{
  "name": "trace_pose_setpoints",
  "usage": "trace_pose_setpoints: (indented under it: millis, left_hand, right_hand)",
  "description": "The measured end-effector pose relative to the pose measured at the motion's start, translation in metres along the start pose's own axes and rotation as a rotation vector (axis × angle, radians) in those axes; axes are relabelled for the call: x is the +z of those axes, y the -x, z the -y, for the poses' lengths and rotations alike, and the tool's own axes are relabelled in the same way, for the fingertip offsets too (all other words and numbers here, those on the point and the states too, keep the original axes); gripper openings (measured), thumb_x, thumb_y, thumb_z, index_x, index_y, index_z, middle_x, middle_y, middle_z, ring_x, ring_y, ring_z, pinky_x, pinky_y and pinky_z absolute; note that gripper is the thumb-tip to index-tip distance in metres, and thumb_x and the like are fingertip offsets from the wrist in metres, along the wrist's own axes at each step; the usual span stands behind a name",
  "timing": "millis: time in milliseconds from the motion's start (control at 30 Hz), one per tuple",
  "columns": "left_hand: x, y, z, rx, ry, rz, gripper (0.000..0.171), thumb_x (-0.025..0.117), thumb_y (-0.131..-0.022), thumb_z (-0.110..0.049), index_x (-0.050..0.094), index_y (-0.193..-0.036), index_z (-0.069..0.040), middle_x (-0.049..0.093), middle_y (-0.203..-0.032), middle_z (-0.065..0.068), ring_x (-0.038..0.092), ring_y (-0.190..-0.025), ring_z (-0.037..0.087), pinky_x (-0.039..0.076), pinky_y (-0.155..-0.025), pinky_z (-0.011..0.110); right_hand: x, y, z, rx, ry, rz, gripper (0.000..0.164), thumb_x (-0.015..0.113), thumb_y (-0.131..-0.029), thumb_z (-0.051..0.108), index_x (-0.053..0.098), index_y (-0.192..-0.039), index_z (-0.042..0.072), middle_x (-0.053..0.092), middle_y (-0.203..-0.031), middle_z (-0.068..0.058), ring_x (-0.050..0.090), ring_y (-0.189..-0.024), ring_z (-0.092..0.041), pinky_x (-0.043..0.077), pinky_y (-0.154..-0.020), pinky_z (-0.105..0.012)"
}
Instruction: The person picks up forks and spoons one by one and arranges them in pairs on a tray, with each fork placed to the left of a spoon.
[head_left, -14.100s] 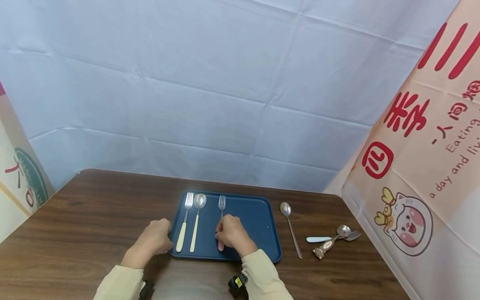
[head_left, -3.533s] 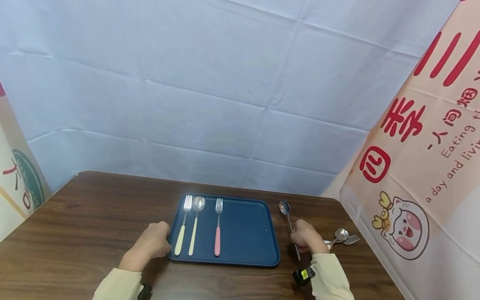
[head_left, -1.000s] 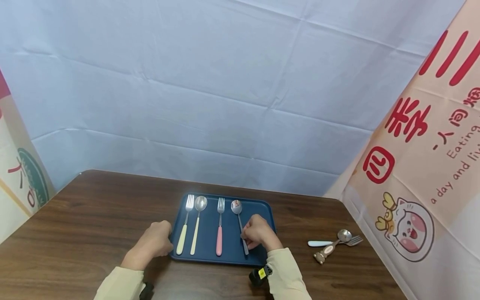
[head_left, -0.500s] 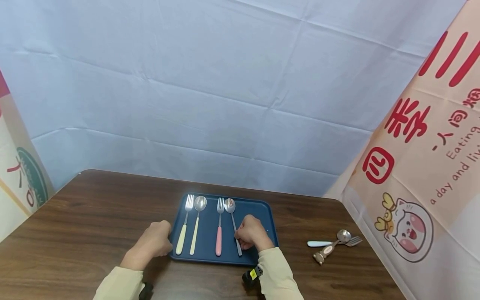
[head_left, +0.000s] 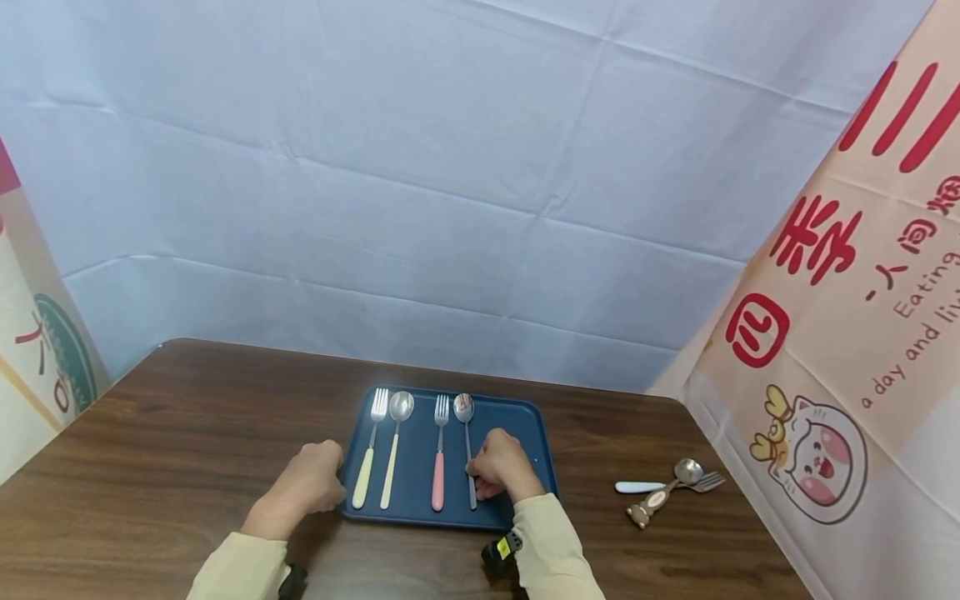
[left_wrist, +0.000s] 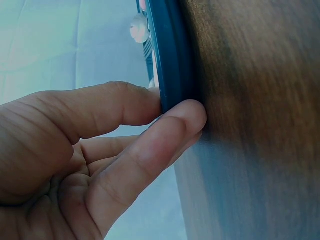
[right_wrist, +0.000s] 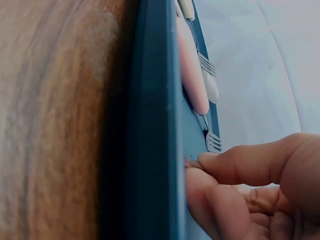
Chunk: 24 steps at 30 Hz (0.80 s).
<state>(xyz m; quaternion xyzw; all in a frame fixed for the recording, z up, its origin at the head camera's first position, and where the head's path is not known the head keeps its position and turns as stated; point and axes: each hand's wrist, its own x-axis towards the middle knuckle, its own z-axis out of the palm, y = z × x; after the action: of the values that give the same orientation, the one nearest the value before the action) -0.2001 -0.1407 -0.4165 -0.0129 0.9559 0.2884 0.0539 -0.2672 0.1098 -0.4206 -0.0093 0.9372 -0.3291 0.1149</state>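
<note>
My left hand [head_left: 307,479] pinches the left rim of the blue tray [head_left: 412,514]; in the left wrist view the thumb [left_wrist: 120,102] lies against one side of the rim and the fingers against the other. Over the tray's right half, my right hand [head_left: 504,465] pinches the handle of a metal spoon [head_left: 464,408], bowl pointing away. Left of that spoon lies a fork with a pink handle [head_left: 438,483]. Further left on the tray are a cream-handled spoon [head_left: 390,467] and a fork with a pale yellow handle [head_left: 363,479].
On the wooden table [head_left: 187,442], right of the tray, a spoon with a brown bear-shaped handle [head_left: 652,502] lies across a white-handled fork [head_left: 637,487]. A pale cloth [head_left: 375,208] hangs behind the table, and a printed banner [head_left: 847,358] stands at the right.
The right hand has carried the metal spoon from the table right of the tray onto it, beside the pink fork. In the last half second its bowl shifted slightly right. The left hand stayed put.
</note>
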Motion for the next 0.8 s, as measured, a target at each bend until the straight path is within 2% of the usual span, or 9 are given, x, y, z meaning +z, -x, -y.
trace_pose_setpoints:
  millis: [500, 800]
  left_hand:
    - [-0.0007, 0.0006, -0.0007, -0.008, -0.005, 0.003, 0.013, 0.061, -0.068, 0.009, 0.053, -0.068, 0.0, 0.049, -0.058, 0.009, 0.048, -0.049, 0.018, 0.038, -0.044, 0.028]
    - [-0.0002, 0.0006, -0.0008, 0.002, -0.005, 0.0, 0.013, 0.061, -0.068, 0.009, 0.052, -0.068, 0.0, 0.049, -0.059, 0.009, 0.048, -0.049, 0.018, 0.038, -0.044, 0.028]
  right_hand:
    - [0.0046, 0.0032, 0.0052, 0.027, -0.009, -0.013, 0.022, 0.068, -0.079, 0.0, 0.057, -0.061, -0.001, 0.057, -0.051, -0.011, 0.059, -0.042, -0.017, 0.048, -0.043, -0.027]
    - [0.0076, 0.0052, 0.0058, 0.021, -0.013, -0.052, 0.023, 0.069, -0.079, 0.0, 0.057, -0.059, -0.002, 0.055, -0.048, -0.011, 0.058, -0.039, -0.017, 0.048, -0.042, -0.027]
